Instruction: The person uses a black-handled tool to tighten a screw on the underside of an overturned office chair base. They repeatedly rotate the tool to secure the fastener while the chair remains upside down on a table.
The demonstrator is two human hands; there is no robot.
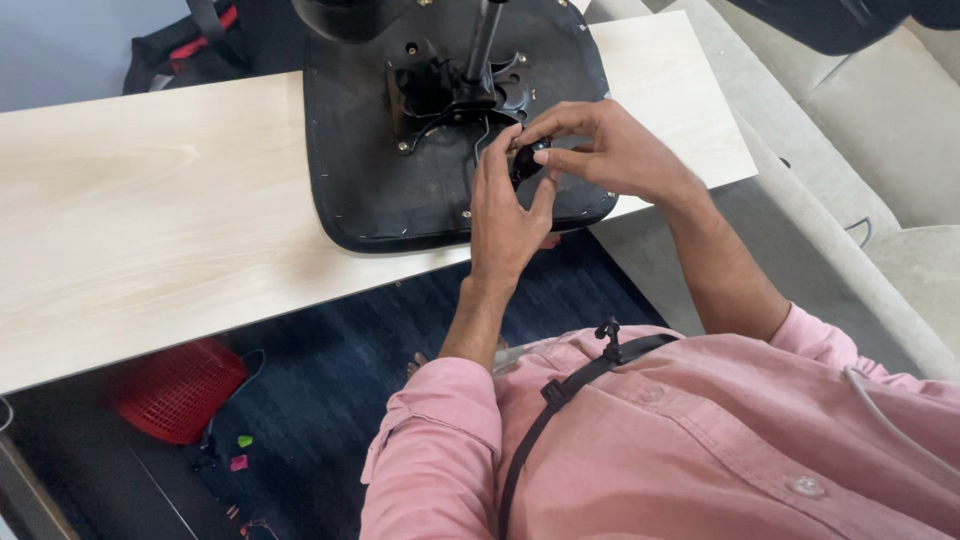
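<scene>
Pale wood-grain surface (180, 200) fills most of your view, running from the left edge to the upper right, with a beige upholstered sofa (880, 130) close along its right end and dark blue carpet (330, 350) on the floor below its near edge.

Upside down on that surface lies a black padded office chair seat (370, 190), its underside facing you and its near rim hanging slightly over the surface's edge. Bolted to the middle of the seat is a black metal mechanism plate (440, 95), and a dark gas-lift column (485, 35) rises from it toward the top of the frame.

Your 2 arms come up from pink shirt sleeves (440, 440), and a black strap (570, 385) crosses your chest.

Your left hand (505, 215) is raised over the near right part of the seat, palm toward the right, fingers partly curled. Your right hand (610, 150) meets it from the right. Between them you pinch a small black part (525, 160), the thumb and forefinger of each hand closed against it, just beside the mechanism plate and above the seat's right side. Its exact shape is hidden by your fingers.

On the floor at lower left sits a red plastic mesh basket (180, 390), with a few small bright scraps (240, 450) on the carpet beside it.
</scene>
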